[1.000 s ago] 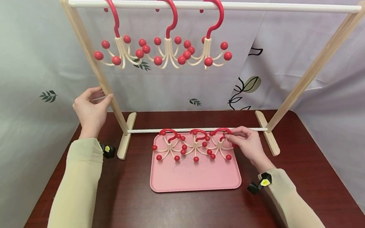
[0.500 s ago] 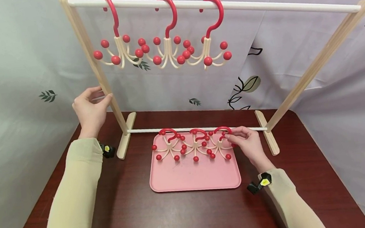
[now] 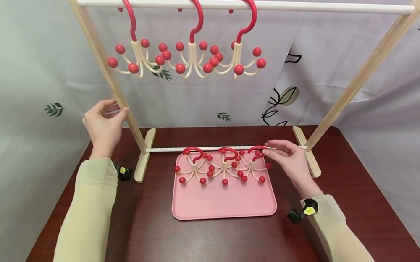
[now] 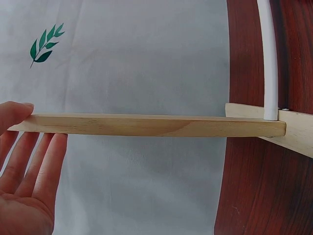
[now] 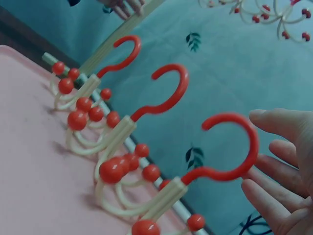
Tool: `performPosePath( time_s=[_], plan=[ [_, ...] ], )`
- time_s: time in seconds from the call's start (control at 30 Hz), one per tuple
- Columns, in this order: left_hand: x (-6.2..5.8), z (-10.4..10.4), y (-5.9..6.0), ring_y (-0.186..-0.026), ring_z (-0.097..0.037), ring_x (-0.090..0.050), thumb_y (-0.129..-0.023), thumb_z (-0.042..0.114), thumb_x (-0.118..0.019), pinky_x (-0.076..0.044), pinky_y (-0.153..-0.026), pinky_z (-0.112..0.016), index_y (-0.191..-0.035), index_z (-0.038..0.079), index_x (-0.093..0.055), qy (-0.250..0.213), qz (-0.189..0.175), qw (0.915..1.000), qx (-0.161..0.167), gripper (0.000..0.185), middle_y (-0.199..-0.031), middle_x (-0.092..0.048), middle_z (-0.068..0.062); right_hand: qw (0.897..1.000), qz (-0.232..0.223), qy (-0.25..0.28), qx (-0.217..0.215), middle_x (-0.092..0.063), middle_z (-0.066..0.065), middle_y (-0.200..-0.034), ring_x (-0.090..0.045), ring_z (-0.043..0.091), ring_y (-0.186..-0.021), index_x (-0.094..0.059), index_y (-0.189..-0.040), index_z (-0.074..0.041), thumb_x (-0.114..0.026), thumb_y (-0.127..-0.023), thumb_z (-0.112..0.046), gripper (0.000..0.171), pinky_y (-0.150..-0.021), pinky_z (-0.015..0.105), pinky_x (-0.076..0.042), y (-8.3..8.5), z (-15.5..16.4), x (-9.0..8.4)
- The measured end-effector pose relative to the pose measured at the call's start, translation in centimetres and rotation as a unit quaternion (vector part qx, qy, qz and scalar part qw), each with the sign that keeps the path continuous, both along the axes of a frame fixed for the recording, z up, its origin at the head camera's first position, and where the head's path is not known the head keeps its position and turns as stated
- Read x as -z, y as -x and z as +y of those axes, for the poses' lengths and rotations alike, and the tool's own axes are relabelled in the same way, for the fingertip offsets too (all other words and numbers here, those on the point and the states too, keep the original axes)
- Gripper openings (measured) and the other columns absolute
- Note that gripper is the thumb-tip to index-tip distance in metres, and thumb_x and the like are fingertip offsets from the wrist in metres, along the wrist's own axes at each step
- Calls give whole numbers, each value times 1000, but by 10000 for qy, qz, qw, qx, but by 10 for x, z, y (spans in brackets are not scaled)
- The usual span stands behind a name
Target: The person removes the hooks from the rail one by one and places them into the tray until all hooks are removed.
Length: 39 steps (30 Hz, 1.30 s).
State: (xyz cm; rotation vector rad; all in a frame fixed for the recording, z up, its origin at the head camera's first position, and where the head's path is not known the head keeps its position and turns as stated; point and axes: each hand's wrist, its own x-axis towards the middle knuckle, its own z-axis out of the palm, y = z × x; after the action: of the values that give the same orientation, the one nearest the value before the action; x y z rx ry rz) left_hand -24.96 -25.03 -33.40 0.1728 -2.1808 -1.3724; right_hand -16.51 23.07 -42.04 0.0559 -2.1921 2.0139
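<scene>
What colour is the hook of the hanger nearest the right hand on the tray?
Red, on a cream body with red ball tips. The hook shows best in the right wrist view, beside the right hand.

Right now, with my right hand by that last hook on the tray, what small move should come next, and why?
Probably close the right hand around the rightmost hook on the pink tray: the fingers sit open beside its red curve, and the left hand already holds the rack's post.

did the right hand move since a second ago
Yes. The right hand has shifted slightly right along the lower white rod, opening away from the nearest hook on the pink tray.
</scene>
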Motion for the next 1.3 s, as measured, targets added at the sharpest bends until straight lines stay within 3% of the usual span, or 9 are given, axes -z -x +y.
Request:
performPosePath(
  time_s=[0.3, 0.57, 0.9, 1.07, 1.3],
  plan=[
    [0, -1, -1, -96, -15, -72, -87, 27, -82, -58, -82, -24, -121, 15, -76, -15, -13, 10000, 7, 37, -111, -75, -7, 9960, 708, 513, 171, -71, 16, -120, -70, 27, -108, -68, -124, 6, -80, -87, -2, 39, -92, 29, -55, -2, -9, -35],
    [2, -2, -2, -96, -15, -72, -87, 28, -82, -58, -81, -25, -122, 15, -76, -17, -62, 10000, -13, 37, -111, -75, -7, 9833, 1527, 991, 26, -71, 20, -117, -71, 27, -105, -70, -120, 8, -80, -83, 8, 39, -93, 35, -55, -2, -27, -85],
    [1, -2, -1, -97, -16, -72, -88, 28, -82, -58, -82, -26, -122, 15, -76, -16, -76, 10000, 9, 38, -112, -75, -8, 9695, 2273, 872, -272, -70, 22, -118, -69, 30, -107, -71, -118, 7, -81, -82, 8, 38, -95, 36, -54, 7, -46, -149],
    [0, -1, -1, -97, -15, -72, -88, 28, -82, -58, -83, -27, -123, 15, -75, 52, -49, 10000, 4, 38, -113, -74, -8, 9634, 2498, 948, -226, -70, 23, -116, -69, 31, -107, -72, -117, 6, -83, -80, 6, 38, -95, 37, -55, 15, -54, -174],
    [-1, 0, 0, -96, -13, -72, -88, 28, -82, -58, -84, -27, -123, 14, -75, 105, -40, 9999, -36, 38, -113, -74, -8, 9565, 2515, 1479, -35, -71, 22, -113, -69, 32, -106, -74, -112, 5, -86, -78, 4, 37, -96, 36, -54, 37, -60, -207]
  ],
)
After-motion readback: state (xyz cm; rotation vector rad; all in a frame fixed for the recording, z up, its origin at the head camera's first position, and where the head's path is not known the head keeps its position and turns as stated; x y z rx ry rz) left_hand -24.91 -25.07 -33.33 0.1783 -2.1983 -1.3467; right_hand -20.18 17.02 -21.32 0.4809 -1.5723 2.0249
